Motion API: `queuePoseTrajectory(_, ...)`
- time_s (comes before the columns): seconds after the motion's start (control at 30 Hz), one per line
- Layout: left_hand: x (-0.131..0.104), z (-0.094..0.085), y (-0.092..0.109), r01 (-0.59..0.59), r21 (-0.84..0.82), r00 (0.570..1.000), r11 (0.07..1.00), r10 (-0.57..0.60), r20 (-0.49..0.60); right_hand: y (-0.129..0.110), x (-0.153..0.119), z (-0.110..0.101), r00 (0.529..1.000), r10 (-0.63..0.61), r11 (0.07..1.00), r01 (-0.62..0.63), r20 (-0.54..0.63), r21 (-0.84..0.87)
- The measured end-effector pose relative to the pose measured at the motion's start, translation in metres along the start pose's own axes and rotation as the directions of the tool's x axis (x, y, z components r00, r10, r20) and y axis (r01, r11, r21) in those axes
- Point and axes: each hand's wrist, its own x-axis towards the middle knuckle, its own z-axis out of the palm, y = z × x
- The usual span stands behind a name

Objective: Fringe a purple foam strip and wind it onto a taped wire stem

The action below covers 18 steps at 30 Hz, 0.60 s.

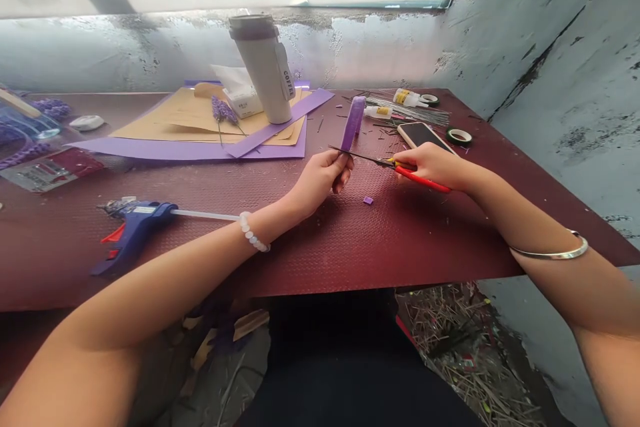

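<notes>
My left hand (330, 173) pinches the lower end of a purple strip (353, 121), which stands up and curls over at its top. In my right hand (430, 163) are scissors (421, 179) with red and yellow handles. Their dark blades point left and cross the strip just above my left fingertips. A small purple piece (368, 201) lies on the table just below and right of my left hand. Behind my right hand, partly hidden by it, rests a phone (425, 135).
The dark red table (310, 260) holds a blue glue gun (143, 227) at left, a tall coffee cup (265, 70) on purple and tan sheets (150, 121), green tape (459, 137), small glue bottles (407, 97) and thin wires (435, 113). A wall (565, 113) borders the right side.
</notes>
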Motion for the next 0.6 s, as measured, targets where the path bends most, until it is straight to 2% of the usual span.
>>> queuePoseTrajectory(0.37,-0.0047,-0.0015,0.0026,-0.036,-0.119,0.995,0.992,0.046,0.085,-0.0026,-0.0031,-0.0056,0.995,0.02,0.987,-0.035,0.095,0.159)
queuePoseTrajectory(0.6,-0.0031,-0.0009,0.0014,-0.029,-0.115,0.997,0.993,0.037,0.066,-0.0077,-0.0053,-0.0033,0.993,0.047,0.979,-0.068,0.111,0.193)
